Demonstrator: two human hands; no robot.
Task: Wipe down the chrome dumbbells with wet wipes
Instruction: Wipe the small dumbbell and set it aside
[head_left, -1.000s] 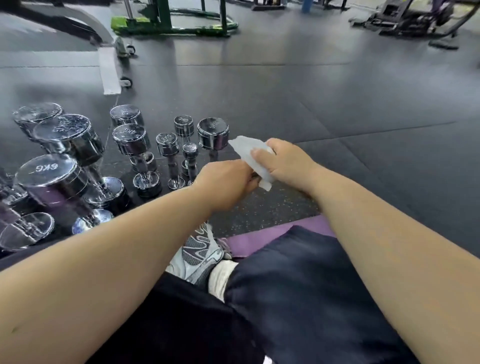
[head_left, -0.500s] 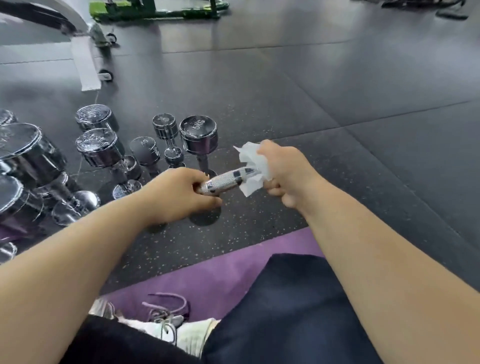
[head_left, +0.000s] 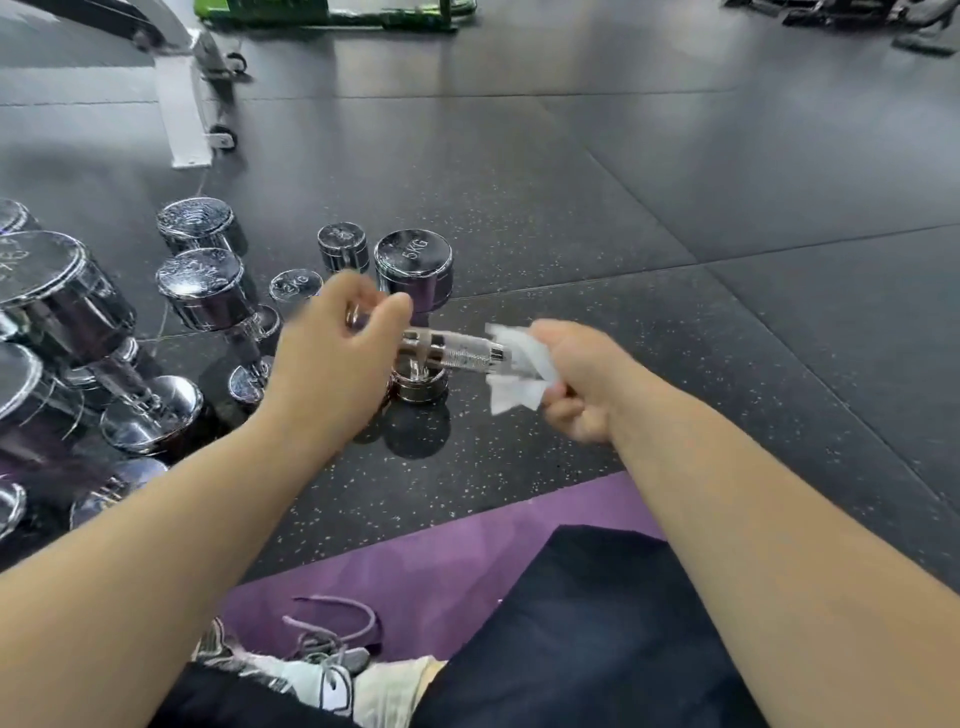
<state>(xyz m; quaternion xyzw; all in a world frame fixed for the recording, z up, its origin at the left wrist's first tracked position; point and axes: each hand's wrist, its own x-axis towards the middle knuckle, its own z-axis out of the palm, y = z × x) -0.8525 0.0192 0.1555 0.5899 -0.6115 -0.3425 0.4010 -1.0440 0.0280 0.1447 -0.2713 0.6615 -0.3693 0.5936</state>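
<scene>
Left hand (head_left: 337, 358) fingers grip the small chrome dumbbell (head_left: 457, 354) (above the floor (head_left: 623, 208), beside the 5KG dumbbell (head_left: 414, 260)); right hand (head_left: 579, 382) fingers, clenching the wet wipe (head_left: 519, 376), should rub firmly along its handle.

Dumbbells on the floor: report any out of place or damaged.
Nothing stands out. Floor dumbbells stand on end; one small dumbbell is held sideways between left hand and wet wipe in right hand.
</scene>
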